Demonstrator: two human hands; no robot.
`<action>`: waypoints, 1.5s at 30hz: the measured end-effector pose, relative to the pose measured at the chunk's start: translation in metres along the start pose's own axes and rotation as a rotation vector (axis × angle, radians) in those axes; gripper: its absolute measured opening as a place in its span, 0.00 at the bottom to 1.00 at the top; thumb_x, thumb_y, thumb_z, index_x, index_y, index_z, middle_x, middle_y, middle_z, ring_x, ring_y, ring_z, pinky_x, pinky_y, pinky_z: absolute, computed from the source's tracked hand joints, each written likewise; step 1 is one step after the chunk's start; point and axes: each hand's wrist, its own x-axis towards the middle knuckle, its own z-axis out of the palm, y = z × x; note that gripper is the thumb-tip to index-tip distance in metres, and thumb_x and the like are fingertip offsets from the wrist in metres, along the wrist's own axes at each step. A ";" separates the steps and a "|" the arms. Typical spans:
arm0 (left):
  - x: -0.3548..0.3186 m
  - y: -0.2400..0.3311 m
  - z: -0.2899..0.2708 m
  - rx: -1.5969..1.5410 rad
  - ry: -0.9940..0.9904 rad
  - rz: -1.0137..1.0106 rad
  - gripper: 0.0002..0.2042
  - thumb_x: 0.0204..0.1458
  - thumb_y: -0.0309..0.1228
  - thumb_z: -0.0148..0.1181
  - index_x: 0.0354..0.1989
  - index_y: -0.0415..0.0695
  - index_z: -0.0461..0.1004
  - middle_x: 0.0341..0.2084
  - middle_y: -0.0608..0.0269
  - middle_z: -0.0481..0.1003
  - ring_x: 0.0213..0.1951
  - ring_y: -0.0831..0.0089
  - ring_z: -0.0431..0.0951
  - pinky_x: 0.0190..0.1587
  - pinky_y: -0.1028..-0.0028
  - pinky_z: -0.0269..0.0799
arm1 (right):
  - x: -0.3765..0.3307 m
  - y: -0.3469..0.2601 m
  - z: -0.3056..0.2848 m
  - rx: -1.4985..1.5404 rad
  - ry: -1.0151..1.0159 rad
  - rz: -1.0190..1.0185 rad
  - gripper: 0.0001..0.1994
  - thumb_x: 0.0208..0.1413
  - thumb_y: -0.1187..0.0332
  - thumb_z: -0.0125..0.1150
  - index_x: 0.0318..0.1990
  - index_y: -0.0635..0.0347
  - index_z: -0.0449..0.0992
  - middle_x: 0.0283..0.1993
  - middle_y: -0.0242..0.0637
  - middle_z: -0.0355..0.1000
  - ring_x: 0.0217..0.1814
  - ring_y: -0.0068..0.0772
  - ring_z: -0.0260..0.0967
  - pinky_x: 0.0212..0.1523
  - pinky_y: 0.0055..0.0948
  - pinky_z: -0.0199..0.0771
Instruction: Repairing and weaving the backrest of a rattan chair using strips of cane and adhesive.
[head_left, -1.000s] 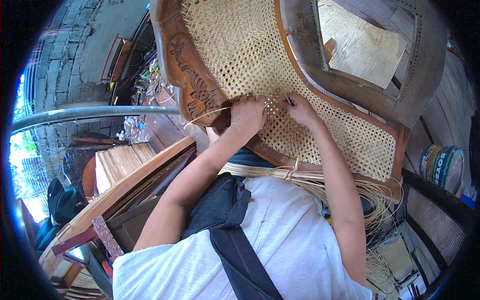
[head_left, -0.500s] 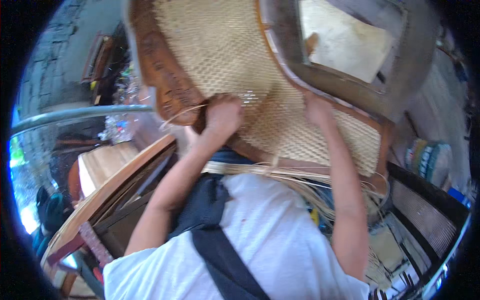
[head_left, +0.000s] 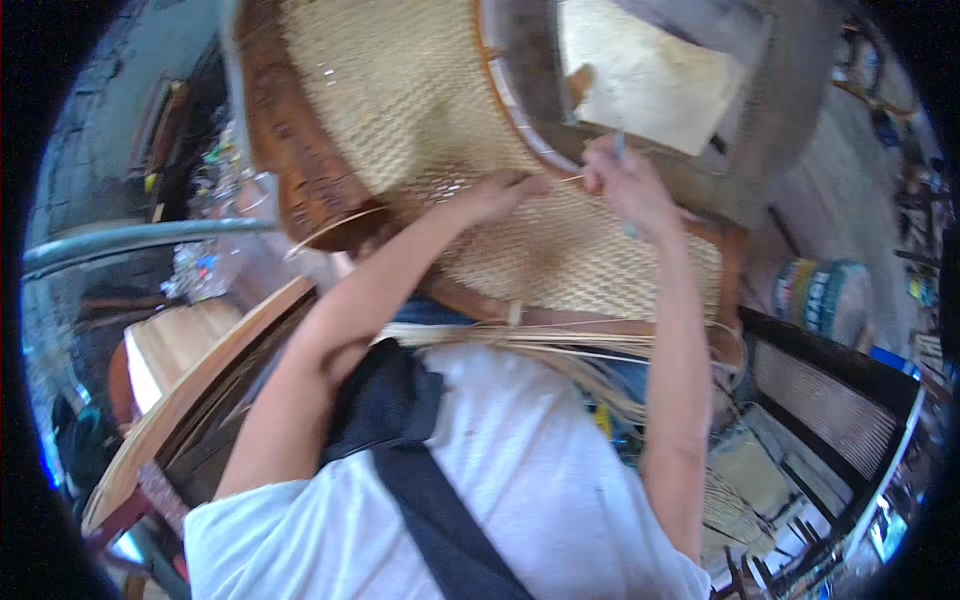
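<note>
A curved brown wooden frame [head_left: 300, 170] lies before me, filled with woven cane [head_left: 390, 90] in a pale open mesh. Over the middle of the weave, my left hand [head_left: 500, 195] is pinched at one end of a short stretch of cane strand [head_left: 568, 180]. To its right my right hand [head_left: 628, 185] is closed at the strand's other end. It also grips a thin bluish tool [head_left: 619, 145], whose kind I cannot make out. Another loose strand [head_left: 335, 228] curls out past the frame's left edge.
A bundle of pale cane strands [head_left: 560, 342] lies across my lap. Beyond the frame stands a grey-brown chair frame [head_left: 670, 165]. At left are a grey pipe [head_left: 150, 237] and a curved wooden piece [head_left: 210, 385]; at right, a round tub [head_left: 835, 300] and a dark mesh panel [head_left: 820, 385].
My left hand has moved right across the weave, away from the frame's left edge. My right hand has risen, and the thin tool now shows in it. The view has shifted a little.
</note>
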 end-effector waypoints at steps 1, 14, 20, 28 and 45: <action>0.008 0.007 -0.005 -0.187 -0.159 0.017 0.30 0.56 0.58 0.49 0.50 0.41 0.76 0.47 0.49 0.76 0.55 0.56 0.72 0.60 0.65 0.63 | -0.001 -0.009 0.005 0.050 -0.033 -0.084 0.12 0.64 0.57 0.51 0.44 0.56 0.68 0.26 0.27 0.68 0.18 0.14 0.58 0.17 0.16 0.58; 0.002 -0.013 -0.030 0.778 0.078 -0.098 0.13 0.51 0.46 0.60 0.37 0.53 0.83 0.36 0.54 0.79 0.41 0.56 0.79 0.50 0.61 0.71 | 0.003 0.056 0.077 -0.626 -0.186 0.210 0.14 0.54 0.68 0.54 0.48 0.57 0.76 0.47 0.52 0.75 0.51 0.50 0.73 0.52 0.44 0.71; 0.006 -0.019 -0.034 0.771 0.109 -0.172 0.11 0.45 0.42 0.64 0.32 0.50 0.83 0.34 0.53 0.80 0.40 0.55 0.79 0.47 0.60 0.73 | 0.006 0.048 0.098 -0.707 -0.109 0.165 0.12 0.54 0.66 0.55 0.43 0.55 0.79 0.45 0.48 0.76 0.49 0.48 0.74 0.51 0.44 0.72; 0.004 -0.006 -0.035 0.713 0.113 -0.252 0.13 0.43 0.37 0.65 0.30 0.38 0.80 0.33 0.48 0.79 0.39 0.54 0.80 0.43 0.61 0.76 | 0.023 0.051 0.119 -0.748 -0.108 0.137 0.12 0.53 0.66 0.55 0.41 0.61 0.79 0.43 0.52 0.76 0.47 0.50 0.75 0.49 0.44 0.73; 0.006 -0.015 -0.017 0.833 0.073 -0.176 0.12 0.50 0.36 0.60 0.42 0.47 0.79 0.39 0.53 0.79 0.41 0.60 0.79 0.44 0.65 0.74 | 0.045 0.041 0.112 -0.762 -0.150 0.337 0.14 0.53 0.63 0.57 0.44 0.61 0.79 0.46 0.49 0.76 0.50 0.45 0.75 0.49 0.39 0.74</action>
